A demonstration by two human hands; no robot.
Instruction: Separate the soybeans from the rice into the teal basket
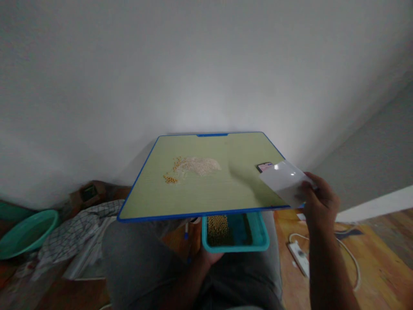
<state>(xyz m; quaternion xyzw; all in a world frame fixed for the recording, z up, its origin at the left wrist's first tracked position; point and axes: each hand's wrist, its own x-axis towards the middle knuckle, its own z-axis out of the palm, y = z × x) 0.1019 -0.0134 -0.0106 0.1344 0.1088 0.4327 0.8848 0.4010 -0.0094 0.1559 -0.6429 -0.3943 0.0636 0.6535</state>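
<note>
**White card held at the bench edge, teal tray held beneath it**

A white card (285, 181), glossy and catching a spot of light, sits at centre right of the frame, tilted over the right front corner of the bench (226, 196). The right hand (318, 202) holds it by its right end, fingers (306, 196) closed around that edge. Just behind the card's upper left corner lies a phone (264, 166) with a lit screen, partly covered by the card.

Below the bench's front edge, at lower centre, is a teal tray (258, 241) holding a bed of yellow beans (217, 230) in its left half. The left hand (209, 257) is under the tray, supporting it from below; most of the hand is hidden, so the fingers' state cannot be told.

The bench has a pale green top with a blue rim. Left of its centre lies a pile of white grains (201, 165), and along that pile's left side a scatter of yellow beans on the bench (171, 178), touching it.

The person's grey-clad legs fill the bottom of the frame. At lower left are a green basin (26, 234) and a checked cloth (77, 228) on the floor. At lower right, on the wooden floor, a white power strip (300, 256) lies with its cable (350, 254).
</note>
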